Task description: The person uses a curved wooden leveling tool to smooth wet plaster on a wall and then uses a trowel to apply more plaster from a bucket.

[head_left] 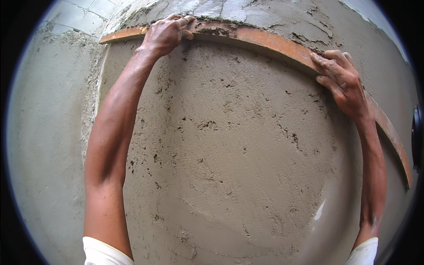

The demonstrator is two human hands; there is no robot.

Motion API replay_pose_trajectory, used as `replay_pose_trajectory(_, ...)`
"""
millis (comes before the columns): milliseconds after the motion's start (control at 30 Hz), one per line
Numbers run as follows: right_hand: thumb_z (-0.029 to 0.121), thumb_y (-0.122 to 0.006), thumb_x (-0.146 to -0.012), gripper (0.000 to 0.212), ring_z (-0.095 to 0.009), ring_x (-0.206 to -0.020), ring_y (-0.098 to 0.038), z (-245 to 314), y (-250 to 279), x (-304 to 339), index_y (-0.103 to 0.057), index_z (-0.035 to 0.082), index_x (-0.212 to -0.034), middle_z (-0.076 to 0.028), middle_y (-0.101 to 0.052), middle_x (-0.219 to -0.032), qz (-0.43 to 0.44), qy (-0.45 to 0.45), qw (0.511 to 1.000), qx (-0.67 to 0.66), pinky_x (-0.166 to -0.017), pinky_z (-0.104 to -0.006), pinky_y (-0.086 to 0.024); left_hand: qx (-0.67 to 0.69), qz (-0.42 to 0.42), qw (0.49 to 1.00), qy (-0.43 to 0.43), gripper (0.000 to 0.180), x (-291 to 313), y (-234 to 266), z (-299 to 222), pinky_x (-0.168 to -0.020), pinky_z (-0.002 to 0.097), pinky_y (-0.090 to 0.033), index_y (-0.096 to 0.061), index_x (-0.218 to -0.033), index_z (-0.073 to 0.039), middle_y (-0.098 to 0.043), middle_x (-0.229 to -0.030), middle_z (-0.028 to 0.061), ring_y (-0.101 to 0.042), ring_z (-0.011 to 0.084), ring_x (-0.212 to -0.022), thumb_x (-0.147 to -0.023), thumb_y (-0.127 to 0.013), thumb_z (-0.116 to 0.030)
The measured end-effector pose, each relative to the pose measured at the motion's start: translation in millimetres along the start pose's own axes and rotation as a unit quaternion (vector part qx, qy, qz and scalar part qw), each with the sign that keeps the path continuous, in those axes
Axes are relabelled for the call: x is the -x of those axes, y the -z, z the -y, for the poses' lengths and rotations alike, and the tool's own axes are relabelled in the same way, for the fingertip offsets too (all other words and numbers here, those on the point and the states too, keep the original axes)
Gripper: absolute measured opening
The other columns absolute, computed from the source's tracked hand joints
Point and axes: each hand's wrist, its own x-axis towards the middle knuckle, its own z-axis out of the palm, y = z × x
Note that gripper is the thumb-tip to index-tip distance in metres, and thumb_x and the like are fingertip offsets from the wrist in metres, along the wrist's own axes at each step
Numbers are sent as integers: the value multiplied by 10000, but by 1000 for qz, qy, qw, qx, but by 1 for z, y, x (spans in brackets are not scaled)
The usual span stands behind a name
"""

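Observation:
A long wooden straightedge (265,40), reddish brown and smeared with mortar, lies across the upper part of a wall of wet grey plaster (238,145). My left hand (167,35) grips it left of the middle, fingers curled over the upper edge. Farther right my right hand (340,77) is closed on the same board, with its fingertips on the board's face. Both arms are stretched upward. Wet mortar (221,30) is heaped along the upper edge between the hands. The board's right end (407,176) reaches down past my right forearm.
Above the board the plaster (274,11) is rougher and shinier. A corner with a ragged edge (90,101) runs down at left, beside a smoother grey wall (48,132). Bare blocks (81,17) show at the upper left. Pits and small holes mark the plaster below the board.

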Motion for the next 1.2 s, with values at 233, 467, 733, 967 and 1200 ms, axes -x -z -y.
replay_pose_trajectory(233,179,-768,-977,461,-250,-1168,-623,-24,-65,-113,-719,128,-1433,-42,-682,-1344,16,-6,1000,0,-1087,-420,-550,60,100,988,101,559,-51,-20,88,-1223,459,-481,-527,-1615,-219,-669,-1505,108,-664,270,-1353,-1077,-652,-305)
replay_pose_trajectory(467,245,-818,-939,433,-251,-1127,-614,36,-27,-22,-765,176,-1363,-24,-692,-1293,6,-26,1000,-3,-1055,-489,-525,3,49,998,25,567,35,3,60,-1119,563,-568,-558,-1582,-184,-597,-1565,180,-662,341,-1342,-1058,-633,-388)
replay_pose_trajectory(733,244,-894,-816,541,-276,-1083,-558,147,50,148,-782,261,-1344,-65,-664,-1281,52,-97,994,4,-890,-432,-439,49,63,997,-2,663,207,47,-68,-1246,518,-439,-580,-1573,-200,-614,-1561,144,-576,329,-1434,-957,-794,-317)
replay_pose_trajectory(967,151,-915,-732,591,-338,-1107,-599,194,117,258,-794,171,-1311,-105,-692,-1247,141,-126,980,-60,-952,-475,-465,69,146,981,-109,584,270,114,-133,-1255,578,-320,-639,-1469,-191,-575,-1475,80,-501,327,-1392,-910,-808,-161)
replay_pose_trajectory(1200,44,-890,-680,725,-352,-1164,-661,224,211,309,-701,-50,-1374,-189,-728,-1231,340,-500,681,-413,-1078,-454,-511,131,526,812,-214,602,285,187,-181,-1139,511,-353,-716,-1411,-237,-677,-1277,11,-507,250,-1252,-883,-816,-507)
